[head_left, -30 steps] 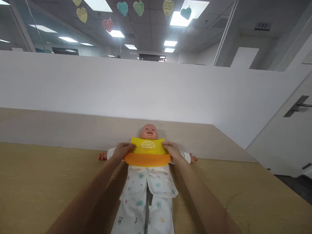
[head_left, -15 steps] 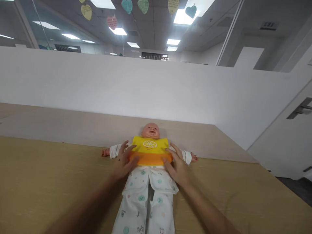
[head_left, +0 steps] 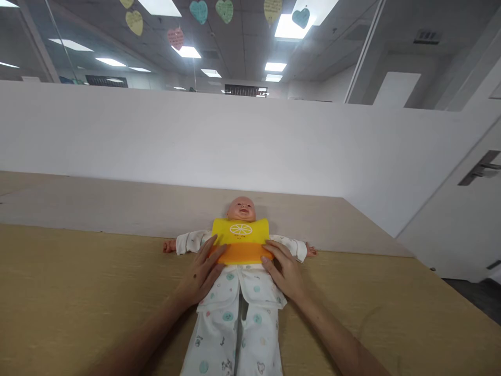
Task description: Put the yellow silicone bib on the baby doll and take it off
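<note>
A baby doll (head_left: pixel 241 209) lies on its back with its arms stretched out sideways, dressed in a white patterned top and trousers (head_left: pixel 225 334). Over its chest is a yellow bib (head_left: pixel 240 232) with a white citrus slice printed on it and an orange lower pocket. My left hand (head_left: pixel 200 274) rests at the bib's lower left edge, fingers extended over its side. On the opposite edge, my right hand (head_left: pixel 287 271) lies with its fingers spread, fingertips at the orange pocket. Neither hand is closed around anything.
The doll lies on a tan tabletop (head_left: pixel 78 292), with a paler board strip (head_left: pixel 117 206) behind it. A white wall (head_left: pixel 195 141) rises at the back, below glass with heart-shaped paper notes. On the right is a door with a metal handle (head_left: pixel 479 168).
My left hand has moved down and slightly inward along the bib's edge, and my right fingers have lowered onto its side. The bib and doll look almost unchanged.
</note>
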Motion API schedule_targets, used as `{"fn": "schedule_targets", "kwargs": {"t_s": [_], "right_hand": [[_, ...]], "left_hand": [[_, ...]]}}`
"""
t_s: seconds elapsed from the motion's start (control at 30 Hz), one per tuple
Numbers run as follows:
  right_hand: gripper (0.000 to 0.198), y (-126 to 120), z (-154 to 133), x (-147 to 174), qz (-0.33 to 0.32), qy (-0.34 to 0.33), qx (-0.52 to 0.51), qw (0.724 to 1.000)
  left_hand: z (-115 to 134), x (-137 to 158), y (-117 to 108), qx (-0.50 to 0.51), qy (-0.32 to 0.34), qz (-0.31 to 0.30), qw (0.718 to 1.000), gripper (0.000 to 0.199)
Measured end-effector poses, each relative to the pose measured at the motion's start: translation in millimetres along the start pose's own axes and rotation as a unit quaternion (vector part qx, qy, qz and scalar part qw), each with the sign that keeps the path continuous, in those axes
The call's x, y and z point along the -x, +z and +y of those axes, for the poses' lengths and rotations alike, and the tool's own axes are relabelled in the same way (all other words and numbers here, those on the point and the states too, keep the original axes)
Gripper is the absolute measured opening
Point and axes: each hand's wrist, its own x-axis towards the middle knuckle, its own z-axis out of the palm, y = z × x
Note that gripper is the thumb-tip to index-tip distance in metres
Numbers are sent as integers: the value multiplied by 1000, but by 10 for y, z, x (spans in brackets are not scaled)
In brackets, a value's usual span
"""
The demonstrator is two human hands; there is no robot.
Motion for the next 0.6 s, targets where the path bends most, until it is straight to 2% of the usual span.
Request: {"fn": "schedule_targets", "kwargs": {"t_s": [0.07,0.17,0.27,0.37,0.6], "right_hand": [[33,-23,24,15,1,-3,-3,1000],[34,-63,60,36,2,-13,6,1000],[41,-87,79,53,-4,-56,32,998],[44,-77,90,67,-7,-85,70,994],[42,-47,122,85,-5,-88,102,991]], "left_hand": [[-24,44,22,-5,2,1,1000,46],[-62,70,59,-17,-17,48,999,49],[-98,72,72,-36,-22,80,996,50],[-123,71,55,-51,11,72,996,52],[-123,70,55,-43,44,91,994,54]]}}
